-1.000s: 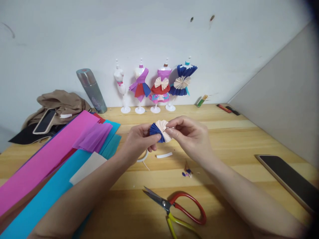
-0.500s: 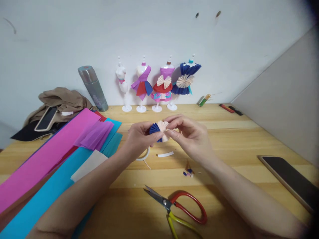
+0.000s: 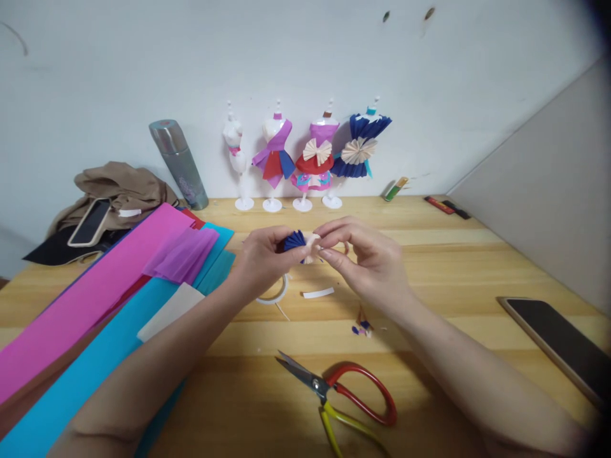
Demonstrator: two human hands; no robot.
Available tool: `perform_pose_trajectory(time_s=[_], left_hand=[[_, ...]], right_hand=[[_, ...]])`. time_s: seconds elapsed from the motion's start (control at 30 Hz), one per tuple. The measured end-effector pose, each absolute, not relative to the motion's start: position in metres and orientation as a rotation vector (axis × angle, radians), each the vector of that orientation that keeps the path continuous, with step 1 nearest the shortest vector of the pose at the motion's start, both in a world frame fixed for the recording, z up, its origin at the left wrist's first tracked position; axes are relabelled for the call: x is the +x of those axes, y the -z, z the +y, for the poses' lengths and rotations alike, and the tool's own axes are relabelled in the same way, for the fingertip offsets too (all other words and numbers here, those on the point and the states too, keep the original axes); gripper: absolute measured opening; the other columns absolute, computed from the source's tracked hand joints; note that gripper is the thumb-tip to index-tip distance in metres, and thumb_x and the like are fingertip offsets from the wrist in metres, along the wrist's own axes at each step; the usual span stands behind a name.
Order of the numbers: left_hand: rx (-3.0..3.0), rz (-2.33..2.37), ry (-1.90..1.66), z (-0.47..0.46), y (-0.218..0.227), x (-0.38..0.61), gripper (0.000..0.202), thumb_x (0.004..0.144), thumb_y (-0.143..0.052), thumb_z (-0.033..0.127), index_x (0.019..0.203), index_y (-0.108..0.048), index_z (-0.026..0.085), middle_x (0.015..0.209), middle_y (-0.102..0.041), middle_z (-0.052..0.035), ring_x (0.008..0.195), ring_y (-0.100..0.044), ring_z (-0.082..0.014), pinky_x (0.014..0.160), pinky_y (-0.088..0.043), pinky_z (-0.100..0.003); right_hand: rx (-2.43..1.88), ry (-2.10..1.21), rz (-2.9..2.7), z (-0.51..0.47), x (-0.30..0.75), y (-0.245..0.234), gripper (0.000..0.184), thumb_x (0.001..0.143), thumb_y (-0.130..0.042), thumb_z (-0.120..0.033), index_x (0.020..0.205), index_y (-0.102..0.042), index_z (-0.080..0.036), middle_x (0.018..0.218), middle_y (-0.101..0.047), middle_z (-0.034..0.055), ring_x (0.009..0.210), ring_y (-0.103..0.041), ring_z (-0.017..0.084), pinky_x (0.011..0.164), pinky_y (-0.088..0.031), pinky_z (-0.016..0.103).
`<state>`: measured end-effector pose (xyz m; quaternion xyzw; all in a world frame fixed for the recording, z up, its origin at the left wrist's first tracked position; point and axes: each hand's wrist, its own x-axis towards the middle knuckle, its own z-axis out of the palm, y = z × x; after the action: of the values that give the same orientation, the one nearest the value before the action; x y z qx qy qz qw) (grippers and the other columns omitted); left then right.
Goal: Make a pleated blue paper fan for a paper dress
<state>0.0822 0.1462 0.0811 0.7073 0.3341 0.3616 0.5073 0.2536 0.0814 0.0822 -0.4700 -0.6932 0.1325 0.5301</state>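
**Pleated Paper Piece: Position Between the Hands**

The pleated paper piece (image 3: 310, 242) is lying directly between the left hand (image 3: 267, 254) and the right hand (image 3: 365, 257), above the desk (image 3: 443, 254), its longer axis running side to side. The left hand is clamping the blue end; the right thumb and forefinger are pinching together at the cream end (any item between those tips is too small to identify). Neither hand is nearer; both are touching the piece.

Count: one pair of scissors (image 3: 316, 383) is resting nearest the wearer; one white ring (image 3: 285, 290) and, beside it, one white strip (image 3: 319, 293) are lying beyond; four dress forms (image 3: 235, 149) are standing by the wall; two phones (image 3: 556, 340) are lying at opposite sides.
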Motion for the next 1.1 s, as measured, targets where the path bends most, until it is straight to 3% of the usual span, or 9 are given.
perform_pose_trajectory(time_s=[0.3, 0.6, 0.67, 0.73, 0.83, 0.97, 1.1], left_hand=[[1.591, 0.783, -0.914, 0.149, -0.081, 0.082, 0.016, 0.071, -0.069, 0.029, 0.065, -0.062, 0.016, 0.049, -0.052, 0.0051, 0.044, -0.044, -0.0062, 0.044, -0.033, -0.02], [1.717, 0.788, -0.903, 0.154, -0.071, 0.083, 0.015, 0.074, -0.068, 0.029, 0.07, -0.066, 0.015, 0.057, -0.054, 0.0032, 0.052, -0.045, -0.0082, 0.051, -0.036, -0.022], [1.775, 0.806, -0.91, 0.154, -0.068, 0.083, 0.015, 0.076, -0.068, 0.029, 0.07, -0.066, 0.015, 0.059, -0.055, 0.0027, 0.055, -0.047, -0.0092, 0.053, -0.037, -0.022], [1.866, 0.832, -0.959, 0.154, -0.066, 0.083, 0.012, 0.078, -0.068, 0.027, 0.075, -0.069, 0.016, 0.063, -0.059, 0.0018, 0.06, -0.051, -0.0106, 0.057, -0.039, -0.022], [2.109, 0.838, -1.073, 0.152, -0.064, 0.082, 0.01, 0.083, -0.066, 0.022, 0.085, -0.073, 0.017, 0.072, -0.067, -0.0001, 0.067, -0.057, -0.0117, 0.064, -0.043, -0.023], [2.607, 0.688, -1.174, 0.152, -0.059, 0.076, 0.021, 0.091, -0.057, 0.016, 0.104, -0.073, 0.018, 0.086, -0.072, -0.0048, 0.077, -0.064, -0.0143, 0.07, -0.046, -0.024], [2.876, 0.621, -1.074, 0.153, -0.053, 0.073, 0.033, 0.092, -0.048, 0.009, 0.117, -0.068, 0.017, 0.094, -0.072, -0.0084, 0.085, -0.067, -0.0176, 0.075, -0.05, -0.027]], right_hand=[[-1.127, -0.316, -1.645, 0.083, 0.26, -0.077, 0.007, 0.09, -0.065, -0.026, 0.084, -0.067, -0.028, 0.099, -0.073, 0.0028, 0.095, -0.067, 0.023, 0.087, -0.052, 0.042], [-1.157, -0.304, -1.606, 0.083, 0.257, -0.081, 0.009, 0.088, -0.067, -0.027, 0.079, -0.066, -0.027, 0.099, -0.073, 0.0051, 0.097, -0.067, 0.025, 0.089, -0.052, 0.045], [-1.168, -0.345, -1.522, 0.084, 0.258, -0.082, 0.009, 0.085, -0.069, -0.028, 0.078, -0.065, -0.026, 0.102, -0.072, 0.0065, 0.096, -0.066, 0.024, 0.082, -0.053, 0.042], [-1.19, -0.518, -1.416, 0.086, 0.259, -0.083, 0.012, 0.082, -0.071, -0.032, 0.077, -0.062, -0.024, 0.107, -0.072, 0.0065, 0.08, -0.067, 0.02, 0.066, -0.054, 0.035], [-1.193, -0.896, -1.242, 0.089, 0.261, -0.083, 0.023, 0.079, -0.073, -0.039, 0.078, -0.058, -0.022, 0.111, -0.071, 0.0057, 0.053, -0.059, 0.009, 0.044, -0.044, 0.026], [-1.132, -1.199, -1.1, 0.094, 0.261, -0.079, 0.035, 0.071, -0.081, -0.045, 0.077, -0.057, -0.02, 0.096, -0.072, 0.0047, 0.054, -0.062, 0.01, 0.044, -0.045, 0.023], [-1.125, -1.094, -1.181, 0.097, 0.26, -0.074, 0.032, 0.07, -0.083, -0.044, 0.075, -0.06, -0.021, 0.078, -0.069, 0.0006, 0.058, -0.061, 0.011, 0.054, -0.052, 0.026]])
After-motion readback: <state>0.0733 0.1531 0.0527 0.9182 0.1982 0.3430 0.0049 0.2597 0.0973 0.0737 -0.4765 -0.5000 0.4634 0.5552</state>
